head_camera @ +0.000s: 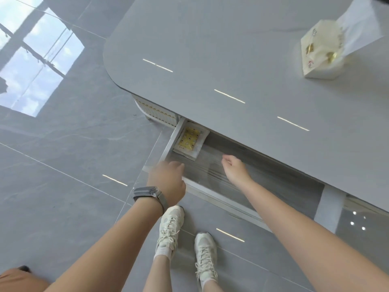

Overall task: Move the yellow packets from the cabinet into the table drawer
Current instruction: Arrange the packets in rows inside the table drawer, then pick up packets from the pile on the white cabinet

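The table drawer (242, 178) stands pulled out under the grey table top. A yellow packet (189, 139) lies flat on a white packet in the drawer's far left corner. My left hand (168, 180), with a watch on the wrist, is at the drawer's front left corner with its fingers curled down over the front rim; it is blurred. My right hand (234, 168) hovers over the bare middle of the drawer, fingers loosely curled and holding nothing. The cabinet is out of view.
The grey table (221, 60) has a rounded corner and carries a tissue box (322, 51) at the far right. My two feet in white sneakers (168, 230) stand on the glossy grey floor tiles just in front of the drawer.
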`<action>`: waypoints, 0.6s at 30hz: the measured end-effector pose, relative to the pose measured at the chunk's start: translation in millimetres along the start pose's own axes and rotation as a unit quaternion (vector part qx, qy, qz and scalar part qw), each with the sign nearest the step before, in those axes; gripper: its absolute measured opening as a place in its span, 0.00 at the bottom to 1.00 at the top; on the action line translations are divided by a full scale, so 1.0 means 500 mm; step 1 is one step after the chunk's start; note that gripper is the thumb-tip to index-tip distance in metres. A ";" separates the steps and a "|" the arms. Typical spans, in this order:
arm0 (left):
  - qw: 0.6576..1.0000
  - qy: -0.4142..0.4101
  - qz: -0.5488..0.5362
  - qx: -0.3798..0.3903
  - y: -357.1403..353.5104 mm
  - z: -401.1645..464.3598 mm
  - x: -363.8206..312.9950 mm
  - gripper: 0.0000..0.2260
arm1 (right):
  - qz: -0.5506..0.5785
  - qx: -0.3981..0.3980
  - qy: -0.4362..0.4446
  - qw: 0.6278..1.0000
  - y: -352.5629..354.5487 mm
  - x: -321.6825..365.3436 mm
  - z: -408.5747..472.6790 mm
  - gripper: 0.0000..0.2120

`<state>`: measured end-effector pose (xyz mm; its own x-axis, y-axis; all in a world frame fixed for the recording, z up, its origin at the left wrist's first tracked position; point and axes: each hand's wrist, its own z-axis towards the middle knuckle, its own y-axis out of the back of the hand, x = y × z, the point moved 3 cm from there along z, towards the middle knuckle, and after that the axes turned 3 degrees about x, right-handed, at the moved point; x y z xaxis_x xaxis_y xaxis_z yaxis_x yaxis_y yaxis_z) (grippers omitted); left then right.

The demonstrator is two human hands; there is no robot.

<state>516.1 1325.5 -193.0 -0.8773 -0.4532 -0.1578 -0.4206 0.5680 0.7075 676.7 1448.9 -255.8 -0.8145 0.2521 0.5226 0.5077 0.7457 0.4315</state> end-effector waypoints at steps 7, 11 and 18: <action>0.999 0.007 -0.017 0.036 0.138 -0.107 -0.042 0.29 | -0.194 0.068 0.041 0.978 0.158 0.069 -0.161 0.29; 0.997 0.030 -0.056 0.033 0.222 -0.184 -0.047 0.30 | -0.246 0.078 0.079 0.963 0.228 0.178 -0.251 0.34; 0.976 0.082 -0.201 -0.019 0.357 -0.377 0.038 0.39 | -0.334 0.077 0.111 0.933 0.248 0.399 -0.403 0.29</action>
<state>468.0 1288.8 60.1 -0.5926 -0.7400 -0.3182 -0.7125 0.2972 0.6357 633.6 1467.4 50.3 -0.8480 -0.4212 0.3215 -0.1525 0.7751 0.6132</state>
